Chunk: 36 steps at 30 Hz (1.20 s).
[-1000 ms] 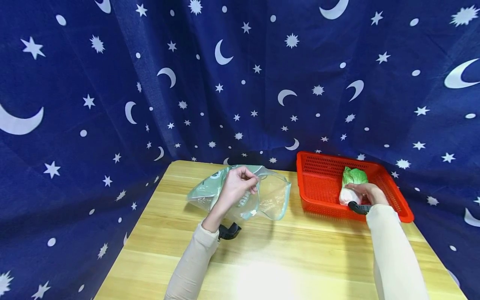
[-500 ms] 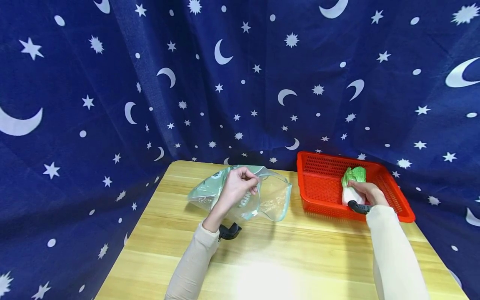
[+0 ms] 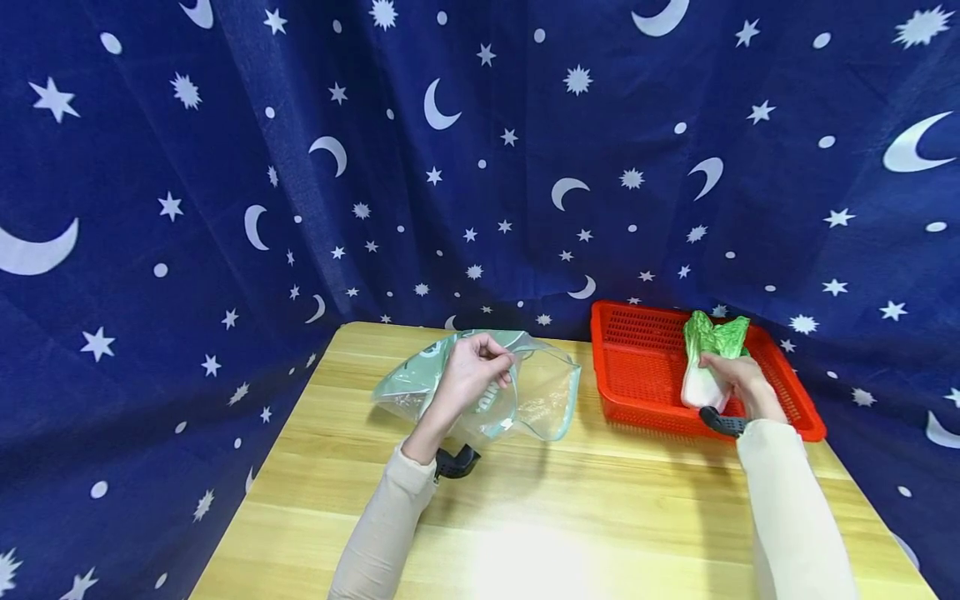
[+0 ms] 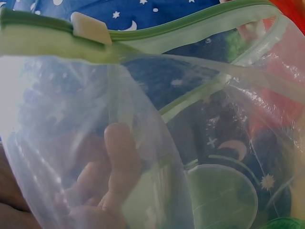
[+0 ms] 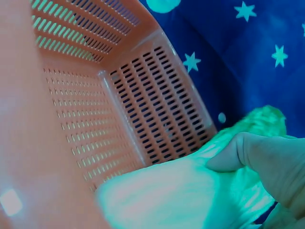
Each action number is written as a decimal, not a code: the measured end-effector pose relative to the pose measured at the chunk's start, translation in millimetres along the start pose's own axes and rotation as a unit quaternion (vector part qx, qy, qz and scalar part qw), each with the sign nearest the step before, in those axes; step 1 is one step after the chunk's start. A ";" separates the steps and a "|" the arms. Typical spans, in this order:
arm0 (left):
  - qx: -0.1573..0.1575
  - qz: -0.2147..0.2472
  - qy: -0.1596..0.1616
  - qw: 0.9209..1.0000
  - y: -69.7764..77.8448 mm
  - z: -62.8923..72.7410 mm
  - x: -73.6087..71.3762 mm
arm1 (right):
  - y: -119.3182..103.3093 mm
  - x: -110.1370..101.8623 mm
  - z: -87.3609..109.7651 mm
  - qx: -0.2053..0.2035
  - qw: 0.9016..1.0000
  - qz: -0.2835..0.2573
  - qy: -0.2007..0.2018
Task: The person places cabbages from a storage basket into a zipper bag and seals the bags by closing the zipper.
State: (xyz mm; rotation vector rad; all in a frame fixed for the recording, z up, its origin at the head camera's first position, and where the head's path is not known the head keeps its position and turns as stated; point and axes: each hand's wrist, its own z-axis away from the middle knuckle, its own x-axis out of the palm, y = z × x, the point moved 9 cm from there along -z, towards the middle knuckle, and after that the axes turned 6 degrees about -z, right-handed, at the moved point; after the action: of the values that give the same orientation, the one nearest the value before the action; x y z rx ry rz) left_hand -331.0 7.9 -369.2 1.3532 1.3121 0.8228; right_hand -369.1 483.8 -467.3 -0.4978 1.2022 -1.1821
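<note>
My left hand pinches the edge of a clear and green zip bag near the table's back. In the left wrist view the bag's mouth gapes, its green zip strip carries a white slider, and fingers show through the film. On the right, my right hand grips a Chinese cabbage over the red basket. The right wrist view has the thumb pressed on the cabbage's pale stalk, leaf end pointing away; the fingers beneath are mostly hidden.
The wooden table has a bright glare spot at its front. A dark blue star-and-moon curtain hangs close behind and beside it. The basket's perforated wall rises beyond the cabbage.
My right hand has raised the cabbage from the basket floor, and more of its green leaves show now. The left hand and the bag have stayed in place.
</note>
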 end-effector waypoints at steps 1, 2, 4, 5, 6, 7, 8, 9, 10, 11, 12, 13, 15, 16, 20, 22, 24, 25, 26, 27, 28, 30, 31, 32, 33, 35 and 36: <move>0.000 0.002 0.000 1.000 -0.3 0.0 -0.3 | -2.3 -2.3 -0.1 -0.001 1.000 0.009 0.023; -0.001 0.003 0.001 1.000 -0.6 0.1 -0.7 | -5.1 -4.8 0.4 -0.003 0.998 0.028 0.049; -0.002 0.007 0.002 1.000 -0.7 0.3 -1.3 | -11.0 -8.1 3.8 -0.018 0.994 0.050 0.092; -0.002 0.009 0.003 1.000 -0.5 0.2 -1.5 | -13.9 -8.8 6.0 -0.027 0.992 0.055 0.110; -0.002 0.011 0.003 1.000 -0.1 0.3 -1.9 | -17.0 -8.7 9.0 -0.035 0.990 0.062 0.123; -0.002 0.013 0.004 1.000 0.1 0.4 -2.3 | -19.5 -8.3 11.8 -0.044 0.988 0.063 0.133; -0.001 0.014 0.005 1.000 0.4 0.5 -2.7 | -22.1 -7.7 14.7 -0.052 0.986 0.069 0.140; -0.001 0.016 0.006 1.000 0.9 0.7 -3.1 | -23.9 -6.7 16.8 -0.060 0.986 0.063 0.145; 0.000 0.018 0.007 1.000 1.0 0.6 -3.5 | -25.9 -5.5 19.3 -0.069 0.985 0.061 0.148; 0.000 0.019 0.007 1.000 1.2 0.6 -3.9 | -27.1 -4.6 20.9 -0.074 0.984 0.059 0.151; 0.001 0.020 0.008 1.000 1.1 0.4 -4.3 | -28.1 -3.8 22.7 -0.080 0.983 0.057 0.156; 0.000 0.020 0.008 1.000 1.0 0.3 -4.5 | -28.7 -3.4 23.9 -0.085 0.982 0.054 0.161; -0.001 0.021 0.008 1.000 0.9 0.3 -4.9 | -29.3 -2.9 26.0 -0.094 0.979 0.049 0.173; -0.001 0.021 0.008 1.000 0.6 0.2 -5.1 | -29.2 -2.8 26.8 -0.098 0.978 0.048 0.180; -0.004 0.019 0.008 1.000 0.4 0.6 -6.0 | -28.9 -3.1 31.6 -0.104 0.972 0.050 0.204; -0.005 0.020 0.008 1.000 0.3 0.7 -6.4 | -30.5 -2.3 35.4 -0.109 0.969 0.048 0.216; -0.003 0.022 0.007 1.000 0.7 1.0 -6.4 | -35.6 -1.3 40.1 -0.117 0.965 0.051 0.228; -0.002 0.024 0.006 1.000 0.8 1.0 -6.5 | -39.0 -0.5 43.1 -0.121 0.963 0.051 0.233; -0.001 0.027 0.006 1.000 1.0 1.1 -6.6 | -43.1 0.6 46.9 -0.126 0.961 0.049 0.239; 0.000 0.029 0.006 1.000 1.1 1.2 -6.7 | -47.9 2.4 51.0 -0.132 0.960 0.044 0.244; 0.001 0.031 0.006 1.000 1.3 1.2 -6.6 | -53.1 4.2 55.5 -0.135 0.959 0.044 0.246; 0.003 0.034 0.007 0.999 1.3 0.9 -6.9 | -63.5 9.2 66.3 -0.137 0.959 0.038 0.245; 0.004 0.035 0.007 0.999 1.4 0.7 -7.1 | -68.9 12.2 72.3 -0.137 0.960 0.032 0.244; 0.005 0.035 0.008 0.999 1.5 0.5 -7.3 | -74.9 15.2 78.5 -0.140 0.959 0.026 0.243; 0.006 0.035 0.008 0.999 1.7 0.2 -7.6 | -80.6 18.6 85.0 -0.141 0.960 0.021 0.242; 0.010 0.036 0.011 0.999 2.3 -0.2 -8.3 | -92.9 26.4 97.7 -0.150 0.960 0.006 0.235; 0.012 0.036 0.011 0.999 2.6 -0.2 -8.6 | -99.3 30.6 104.2 -0.158 0.960 -0.004 0.232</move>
State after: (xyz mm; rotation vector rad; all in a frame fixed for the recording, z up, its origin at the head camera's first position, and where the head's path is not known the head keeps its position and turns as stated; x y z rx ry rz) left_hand -332.0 0.0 -365.1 1.4206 1.3015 0.8756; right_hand -321.1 392.2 -362.6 -0.4742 1.8131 -1.1532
